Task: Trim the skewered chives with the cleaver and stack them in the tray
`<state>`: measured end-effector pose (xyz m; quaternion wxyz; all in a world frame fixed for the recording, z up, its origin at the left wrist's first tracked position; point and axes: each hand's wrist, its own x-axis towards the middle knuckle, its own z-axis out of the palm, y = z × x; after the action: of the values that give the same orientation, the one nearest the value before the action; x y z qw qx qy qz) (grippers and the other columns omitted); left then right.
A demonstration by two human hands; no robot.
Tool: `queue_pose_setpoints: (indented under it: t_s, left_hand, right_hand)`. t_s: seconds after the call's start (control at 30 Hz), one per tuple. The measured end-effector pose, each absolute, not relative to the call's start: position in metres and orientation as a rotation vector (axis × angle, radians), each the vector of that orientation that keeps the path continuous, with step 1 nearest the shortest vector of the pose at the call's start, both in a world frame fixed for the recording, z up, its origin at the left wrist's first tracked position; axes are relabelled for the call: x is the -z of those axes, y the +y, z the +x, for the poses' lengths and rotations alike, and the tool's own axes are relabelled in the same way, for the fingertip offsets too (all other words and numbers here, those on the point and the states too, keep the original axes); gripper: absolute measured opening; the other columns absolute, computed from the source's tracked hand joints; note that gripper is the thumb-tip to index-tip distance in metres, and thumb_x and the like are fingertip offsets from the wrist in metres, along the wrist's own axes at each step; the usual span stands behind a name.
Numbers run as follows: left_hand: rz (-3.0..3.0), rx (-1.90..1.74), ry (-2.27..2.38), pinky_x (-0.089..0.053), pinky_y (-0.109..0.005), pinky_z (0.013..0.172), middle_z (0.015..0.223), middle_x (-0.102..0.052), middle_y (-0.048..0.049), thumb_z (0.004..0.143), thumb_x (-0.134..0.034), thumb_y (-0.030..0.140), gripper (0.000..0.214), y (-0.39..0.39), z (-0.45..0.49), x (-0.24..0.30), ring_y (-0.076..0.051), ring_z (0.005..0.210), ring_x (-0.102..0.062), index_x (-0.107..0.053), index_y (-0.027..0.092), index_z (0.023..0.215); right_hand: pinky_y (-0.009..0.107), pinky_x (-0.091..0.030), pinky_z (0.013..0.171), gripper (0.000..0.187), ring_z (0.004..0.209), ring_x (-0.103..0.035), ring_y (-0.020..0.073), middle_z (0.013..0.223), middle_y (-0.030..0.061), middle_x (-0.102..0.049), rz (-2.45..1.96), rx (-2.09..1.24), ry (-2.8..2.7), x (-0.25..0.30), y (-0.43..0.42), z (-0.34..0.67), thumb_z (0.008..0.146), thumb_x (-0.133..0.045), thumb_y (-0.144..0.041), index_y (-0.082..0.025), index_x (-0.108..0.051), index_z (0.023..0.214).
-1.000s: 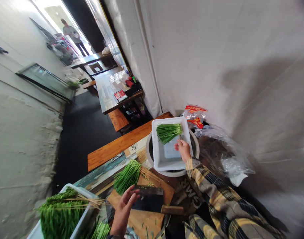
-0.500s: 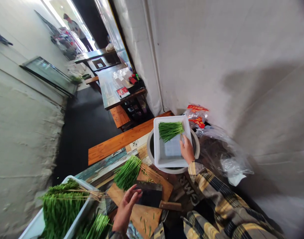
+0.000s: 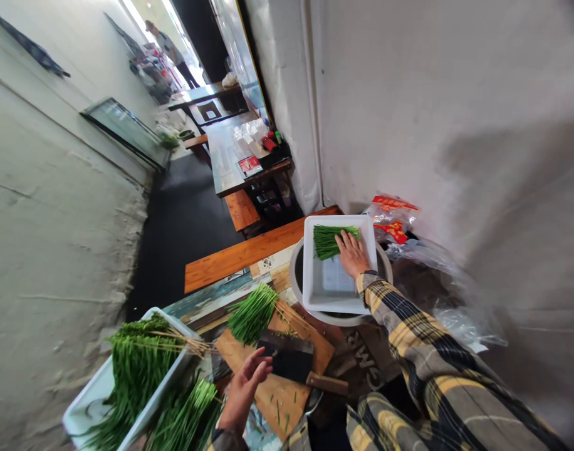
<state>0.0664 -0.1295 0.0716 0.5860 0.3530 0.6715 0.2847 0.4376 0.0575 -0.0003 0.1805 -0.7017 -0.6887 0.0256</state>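
My right hand [image 3: 353, 254] lies with fingers spread on a bundle of cut chives [image 3: 325, 241] inside a white plastic tray [image 3: 336, 307]. The tray rests across a round basin [image 3: 294, 279]. My left hand [image 3: 244, 389] hangs open, fingers apart and holding nothing, over a wooden cutting board [image 3: 280, 404]. Beside it on the board lies a cleaver [image 3: 289, 360] with a wooden handle. Behind the blade sits another chive bunch [image 3: 252, 316], with thin wooden skewers [image 3: 291, 321] at its right end.
At lower left a second white tray [image 3: 87, 394] holds skewered greens [image 3: 143, 369]. Loose chives [image 3: 188, 413] lie beside it. Plastic bags [image 3: 449, 282] are right of the basin, by the wall. An orange bench [image 3: 240, 254] runs behind; a person [image 3: 167, 47] stands far back.
My right hand has gone from gripping at the chives' pale end to lying spread on top of them. The view has shifted slightly. My left hand remains open over the board.
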Motion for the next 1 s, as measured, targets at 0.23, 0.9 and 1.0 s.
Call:
queue_pose_setpoints:
  t_s: [0.23,0.9,1.0]
  left_hand:
    - [0.835,-0.665,1.518,-0.048,-0.033,0.078,0.1,-0.069,-0.0116,0.063,-0.071,0.054,0.062,-0.133,0.06,-0.067,-0.024,0.088,-0.065,-0.059,0.017,0.111]
    - [0.868,-0.641,1.472,-0.048,-0.031,0.074,0.099,-0.069,-0.0117,0.063,-0.07,0.056,0.063,-0.152,0.055,-0.058,-0.023,0.085,-0.066,-0.059,0.017,0.111]
    - [0.869,-0.646,1.428,-0.048,-0.03,0.074,0.099,-0.068,-0.0112,0.062,-0.071,0.055,0.064,-0.147,0.069,-0.059,-0.021,0.083,-0.065,-0.057,0.016,0.112]
  right_hand:
    - [0.045,-0.032,0.104,0.062,0.133,-0.03,0.0274,0.148,0.0086,-0.03,-1.87,-0.161,-1.989,-0.028,0.045,0.448,0.079,-0.047,-0.011,-0.022,-0.036,0.139]
    - [0.019,-0.034,0.035,0.025,0.031,-0.049,0.0108,0.035,-0.0003,-0.052,-2.081,-0.951,-1.051,-0.004,-0.029,0.486,0.07,-0.055,-0.031,-0.017,-0.056,0.051]
    - [0.019,-0.037,0.034,0.027,0.034,-0.052,0.0114,0.038,0.0009,-0.056,-2.006,-0.952,-0.939,-0.011,-0.053,0.46,0.073,-0.05,-0.034,-0.017,-0.056,0.053]
